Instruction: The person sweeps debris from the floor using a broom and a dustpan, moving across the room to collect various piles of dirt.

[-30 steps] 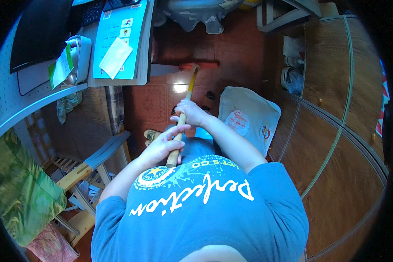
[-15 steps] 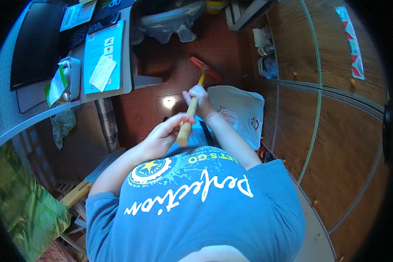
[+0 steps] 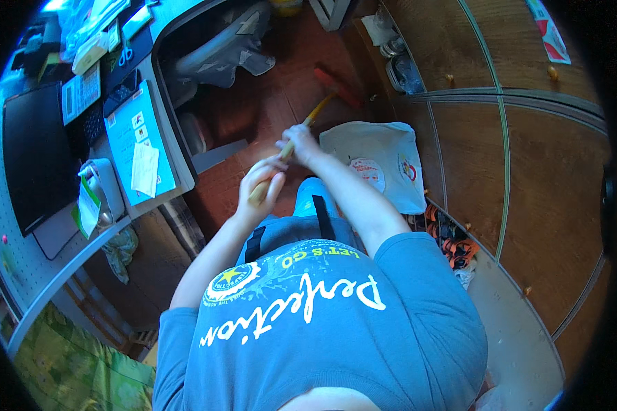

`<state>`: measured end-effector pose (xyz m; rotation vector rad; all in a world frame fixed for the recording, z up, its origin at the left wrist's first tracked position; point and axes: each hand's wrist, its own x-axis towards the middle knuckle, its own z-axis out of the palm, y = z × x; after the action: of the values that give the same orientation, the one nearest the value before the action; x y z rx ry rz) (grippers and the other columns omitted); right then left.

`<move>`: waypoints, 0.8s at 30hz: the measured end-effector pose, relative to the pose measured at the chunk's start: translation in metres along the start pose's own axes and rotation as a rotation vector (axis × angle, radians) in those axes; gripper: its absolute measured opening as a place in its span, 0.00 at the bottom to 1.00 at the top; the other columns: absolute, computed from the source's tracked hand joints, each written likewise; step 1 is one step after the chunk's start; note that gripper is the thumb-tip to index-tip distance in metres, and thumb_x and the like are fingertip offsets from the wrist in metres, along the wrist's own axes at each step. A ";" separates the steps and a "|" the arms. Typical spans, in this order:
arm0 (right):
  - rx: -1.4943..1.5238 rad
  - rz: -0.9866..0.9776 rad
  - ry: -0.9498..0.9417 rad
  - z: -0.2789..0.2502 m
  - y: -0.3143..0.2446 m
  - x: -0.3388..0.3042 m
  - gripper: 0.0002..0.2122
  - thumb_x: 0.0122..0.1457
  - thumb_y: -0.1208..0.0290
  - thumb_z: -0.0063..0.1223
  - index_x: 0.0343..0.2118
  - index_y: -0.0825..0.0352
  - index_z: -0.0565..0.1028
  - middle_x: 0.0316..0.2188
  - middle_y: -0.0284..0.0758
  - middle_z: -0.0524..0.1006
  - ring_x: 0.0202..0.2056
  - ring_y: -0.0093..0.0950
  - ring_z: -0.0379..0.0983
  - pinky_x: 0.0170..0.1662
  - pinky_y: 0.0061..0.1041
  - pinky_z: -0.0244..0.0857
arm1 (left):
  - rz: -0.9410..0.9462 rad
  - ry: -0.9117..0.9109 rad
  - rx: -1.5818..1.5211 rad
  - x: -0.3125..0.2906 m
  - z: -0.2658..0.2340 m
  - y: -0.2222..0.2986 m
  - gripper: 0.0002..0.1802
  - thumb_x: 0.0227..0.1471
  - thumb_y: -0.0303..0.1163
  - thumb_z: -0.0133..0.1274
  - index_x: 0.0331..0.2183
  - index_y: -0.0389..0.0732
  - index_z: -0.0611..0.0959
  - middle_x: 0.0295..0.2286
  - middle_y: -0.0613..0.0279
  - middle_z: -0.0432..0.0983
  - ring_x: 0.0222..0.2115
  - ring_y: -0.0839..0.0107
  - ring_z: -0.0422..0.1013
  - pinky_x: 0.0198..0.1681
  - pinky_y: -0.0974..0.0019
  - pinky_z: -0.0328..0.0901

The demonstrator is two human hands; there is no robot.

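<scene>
Pole (image 3: 287, 151) is gripped near its top by left hand (image 3: 262, 177), lower by right hand (image 3: 300, 144), fingers curled round; judged light, stiff, best held there.

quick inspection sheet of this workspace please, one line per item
Surface: reddish-brown tiled floor.
Job's things: long-handled tool, wooden handle, red head pointing away; floor contact unclear.
Clutter: desk at left holds a monitor, calculator, scissors and blue book with paper on it.
Grippers: left hand closed around the handle near its end; right hand grips farther along.
Cables: nothing seen.
Surroundings: wooden cabinet doors at right; green patterned cloth lower left.
</scene>
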<state>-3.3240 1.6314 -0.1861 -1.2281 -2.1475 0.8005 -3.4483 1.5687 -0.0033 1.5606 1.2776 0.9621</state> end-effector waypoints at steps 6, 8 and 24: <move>0.143 0.043 -0.237 0.007 -0.104 0.012 0.11 0.50 0.63 0.46 0.18 0.65 0.72 0.24 0.39 0.73 0.33 0.38 0.67 0.40 0.34 0.60 | -0.058 -0.093 -0.030 -0.040 -0.076 0.033 0.08 0.45 0.27 0.45 0.20 0.34 0.73 0.27 0.55 0.72 0.40 0.59 0.67 0.44 0.62 0.59; 0.153 0.045 -0.283 0.000 -0.125 0.023 0.11 0.49 0.63 0.47 0.18 0.65 0.72 0.24 0.39 0.73 0.33 0.38 0.67 0.40 0.34 0.60 | -0.032 -0.057 -0.052 -0.045 -0.089 0.043 0.10 0.46 0.29 0.44 0.19 0.34 0.73 0.27 0.54 0.72 0.40 0.58 0.67 0.44 0.60 0.59; 0.287 0.018 0.101 -0.007 0.056 0.025 0.07 0.37 0.72 0.52 0.12 0.61 0.65 0.18 0.35 0.67 0.27 0.35 0.64 0.31 0.30 0.56 | 0.232 0.052 0.020 0.015 0.037 -0.021 0.15 0.44 0.25 0.39 0.10 0.37 0.70 0.16 0.57 0.68 0.25 0.63 0.71 0.29 0.68 0.62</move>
<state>-3.2988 1.6777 -0.2175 -1.1140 -1.8676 0.9932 -3.4174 1.5797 -0.0346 1.7367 1.1619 1.1441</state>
